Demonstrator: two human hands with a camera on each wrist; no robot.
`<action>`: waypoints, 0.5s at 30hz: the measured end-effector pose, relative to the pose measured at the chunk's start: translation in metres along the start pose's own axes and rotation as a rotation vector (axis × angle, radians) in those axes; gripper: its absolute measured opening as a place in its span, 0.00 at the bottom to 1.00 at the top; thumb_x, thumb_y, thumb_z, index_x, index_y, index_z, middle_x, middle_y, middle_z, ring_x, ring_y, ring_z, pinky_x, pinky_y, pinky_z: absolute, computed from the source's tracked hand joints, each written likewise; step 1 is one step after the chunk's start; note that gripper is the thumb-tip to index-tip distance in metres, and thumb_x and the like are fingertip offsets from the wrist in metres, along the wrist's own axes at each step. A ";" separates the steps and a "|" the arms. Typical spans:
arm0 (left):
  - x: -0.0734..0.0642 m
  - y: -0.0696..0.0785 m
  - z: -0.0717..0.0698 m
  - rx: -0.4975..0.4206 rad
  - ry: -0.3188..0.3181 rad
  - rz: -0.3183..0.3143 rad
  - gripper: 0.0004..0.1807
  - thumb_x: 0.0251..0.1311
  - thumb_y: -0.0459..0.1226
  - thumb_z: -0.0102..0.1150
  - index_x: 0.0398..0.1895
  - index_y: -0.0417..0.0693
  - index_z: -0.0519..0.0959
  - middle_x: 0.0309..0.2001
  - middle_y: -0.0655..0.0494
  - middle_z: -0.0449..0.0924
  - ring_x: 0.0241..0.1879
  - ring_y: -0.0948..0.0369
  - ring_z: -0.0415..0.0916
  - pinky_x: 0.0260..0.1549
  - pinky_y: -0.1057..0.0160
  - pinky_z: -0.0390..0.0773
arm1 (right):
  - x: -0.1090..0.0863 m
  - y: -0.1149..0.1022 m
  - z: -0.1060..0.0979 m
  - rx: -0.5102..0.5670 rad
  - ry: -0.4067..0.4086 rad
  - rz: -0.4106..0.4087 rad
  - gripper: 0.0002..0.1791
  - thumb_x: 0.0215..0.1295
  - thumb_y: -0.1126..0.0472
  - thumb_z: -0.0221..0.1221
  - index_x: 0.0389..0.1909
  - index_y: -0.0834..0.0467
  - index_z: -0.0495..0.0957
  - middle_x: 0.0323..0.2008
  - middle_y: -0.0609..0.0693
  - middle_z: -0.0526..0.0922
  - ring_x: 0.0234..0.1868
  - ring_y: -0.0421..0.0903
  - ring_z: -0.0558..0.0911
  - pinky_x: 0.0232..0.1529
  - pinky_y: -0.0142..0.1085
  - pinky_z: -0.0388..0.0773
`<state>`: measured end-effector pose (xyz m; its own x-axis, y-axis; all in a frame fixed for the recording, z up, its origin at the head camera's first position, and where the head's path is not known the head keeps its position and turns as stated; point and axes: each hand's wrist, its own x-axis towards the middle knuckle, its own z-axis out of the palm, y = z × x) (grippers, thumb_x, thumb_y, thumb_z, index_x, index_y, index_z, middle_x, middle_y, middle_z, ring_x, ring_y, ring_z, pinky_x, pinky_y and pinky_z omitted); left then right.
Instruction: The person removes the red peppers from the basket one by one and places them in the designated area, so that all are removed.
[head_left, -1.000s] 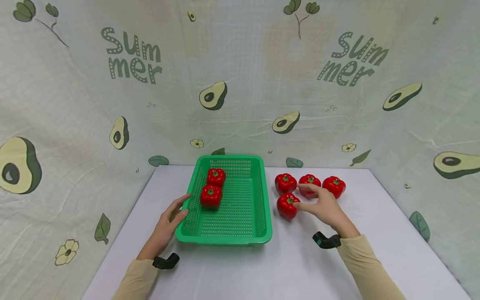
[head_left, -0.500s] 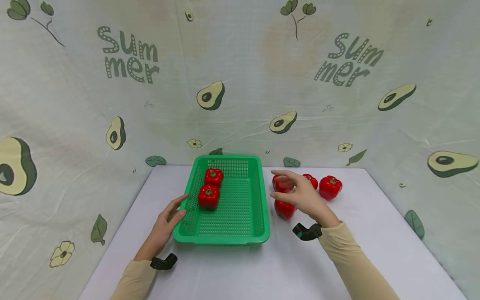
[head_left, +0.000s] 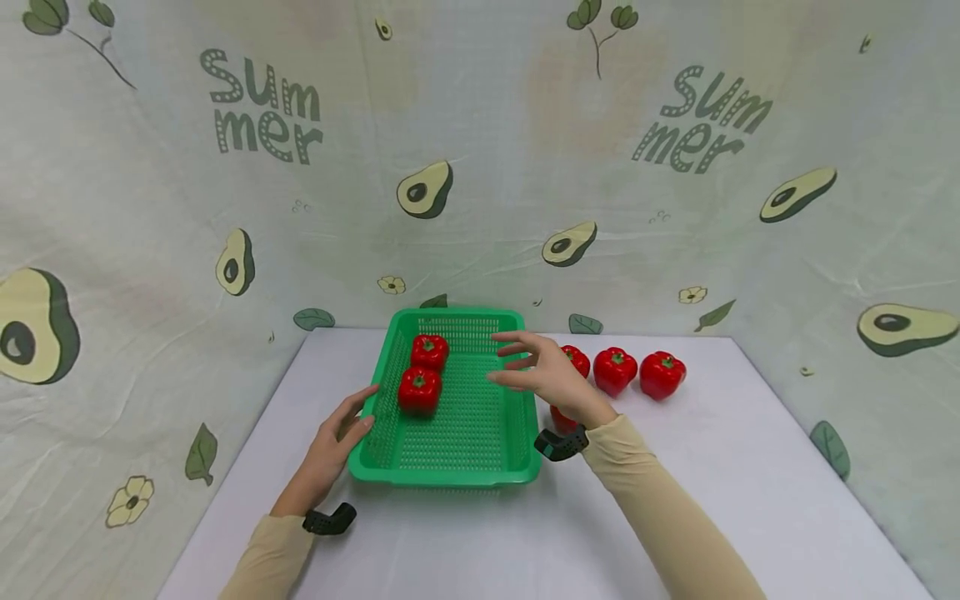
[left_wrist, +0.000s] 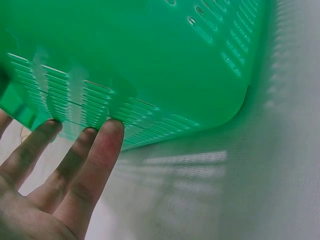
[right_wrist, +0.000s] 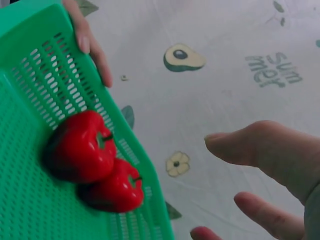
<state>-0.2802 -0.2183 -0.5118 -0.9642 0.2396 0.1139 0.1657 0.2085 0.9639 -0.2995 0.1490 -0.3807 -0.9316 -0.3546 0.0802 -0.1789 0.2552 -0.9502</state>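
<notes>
Counting twelve o'clock as the far side of the head view, we see a printed cloth (head_left: 495,125) behind a white table (head_left: 750,467). On the table sits a green slotted basket (head_left: 450,477). We take it for thin plastic, light and slightly springy, so a bump would probably shift it; we would hold it by the rim at nine and three o'clock.

The left hand (head_left: 330,442) rests at the basket's nine o'clock, fingers fairly straight and touching the wall from outside, not clenched. The right hand (head_left: 551,375) hovers over the basket's side between two and three o'clock, thumb and fingers parted, holding nothing.

We count six red peppers. In the basket, the farther pepper (head_left: 430,352) lies towards eleven o'clock, the nearer pepper (head_left: 419,392) towards ten. Outside, between two and three o'clock, are the outermost pepper (head_left: 662,376), the middle pepper (head_left: 615,371) and a partly hidden pepper (head_left: 578,359); a mostly covered pepper (head_left: 564,419) shows past the right wrist, near three.

Their glossy skins look slippery, and we judge them firm and light, though we cannot tell whether they are real. We would cup the widest sides with thumb and fingers and leave the short green stem (right_wrist: 109,137) alone.
</notes>
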 end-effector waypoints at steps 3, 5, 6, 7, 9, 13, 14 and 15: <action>-0.001 0.001 0.000 0.003 0.005 -0.006 0.28 0.74 0.51 0.52 0.75 0.72 0.61 0.76 0.56 0.53 0.71 0.44 0.58 0.61 0.40 0.67 | 0.010 -0.005 0.013 0.044 0.000 0.030 0.33 0.61 0.58 0.70 0.67 0.51 0.71 0.61 0.59 0.72 0.57 0.59 0.77 0.45 0.48 0.83; 0.000 0.001 0.001 0.009 0.005 -0.001 0.28 0.74 0.50 0.51 0.75 0.72 0.61 0.76 0.56 0.53 0.71 0.44 0.59 0.60 0.41 0.68 | 0.016 -0.006 0.021 0.054 0.014 0.046 0.34 0.60 0.59 0.71 0.67 0.52 0.71 0.62 0.60 0.71 0.57 0.58 0.78 0.45 0.48 0.83; 0.000 0.001 0.000 0.011 0.004 0.000 0.28 0.74 0.50 0.51 0.75 0.72 0.61 0.76 0.55 0.53 0.70 0.45 0.60 0.60 0.42 0.69 | 0.020 -0.007 0.025 0.053 0.020 0.052 0.34 0.60 0.59 0.71 0.67 0.53 0.71 0.62 0.61 0.71 0.56 0.58 0.78 0.45 0.48 0.83; 0.001 0.001 0.000 0.014 0.004 0.002 0.28 0.74 0.50 0.51 0.75 0.72 0.61 0.76 0.55 0.53 0.70 0.45 0.60 0.59 0.44 0.70 | 0.023 -0.007 0.029 0.054 0.024 0.055 0.34 0.60 0.59 0.71 0.68 0.53 0.71 0.62 0.61 0.70 0.56 0.59 0.78 0.44 0.48 0.83; 0.002 0.000 0.000 0.016 0.004 0.005 0.28 0.74 0.50 0.51 0.75 0.71 0.61 0.76 0.55 0.54 0.70 0.45 0.62 0.58 0.47 0.73 | 0.031 -0.002 0.036 0.055 0.031 0.058 0.34 0.59 0.59 0.72 0.67 0.53 0.71 0.62 0.61 0.70 0.55 0.57 0.78 0.43 0.48 0.83; 0.002 -0.001 0.000 0.013 0.002 0.002 0.28 0.75 0.49 0.51 0.75 0.70 0.61 0.75 0.53 0.55 0.68 0.46 0.64 0.52 0.58 0.77 | 0.045 0.003 0.048 0.088 0.019 0.060 0.34 0.59 0.58 0.72 0.66 0.53 0.72 0.61 0.63 0.70 0.52 0.57 0.80 0.44 0.49 0.83; 0.002 -0.001 0.000 0.010 0.003 0.002 0.28 0.75 0.49 0.51 0.75 0.70 0.61 0.75 0.53 0.55 0.68 0.46 0.65 0.52 0.59 0.77 | 0.048 0.006 0.050 0.110 0.008 0.061 0.34 0.59 0.58 0.71 0.67 0.53 0.72 0.61 0.63 0.70 0.52 0.57 0.81 0.45 0.51 0.83; 0.001 -0.001 -0.001 0.009 0.002 0.001 0.28 0.75 0.49 0.50 0.75 0.70 0.61 0.75 0.54 0.56 0.68 0.47 0.65 0.51 0.60 0.77 | 0.051 0.008 0.052 0.131 -0.003 0.062 0.34 0.59 0.59 0.71 0.67 0.54 0.71 0.62 0.63 0.69 0.51 0.58 0.81 0.46 0.52 0.82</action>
<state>-0.2817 -0.2189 -0.5126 -0.9643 0.2381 0.1156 0.1688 0.2168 0.9615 -0.3316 0.0859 -0.3998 -0.9385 -0.3448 0.0193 -0.0779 0.1568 -0.9846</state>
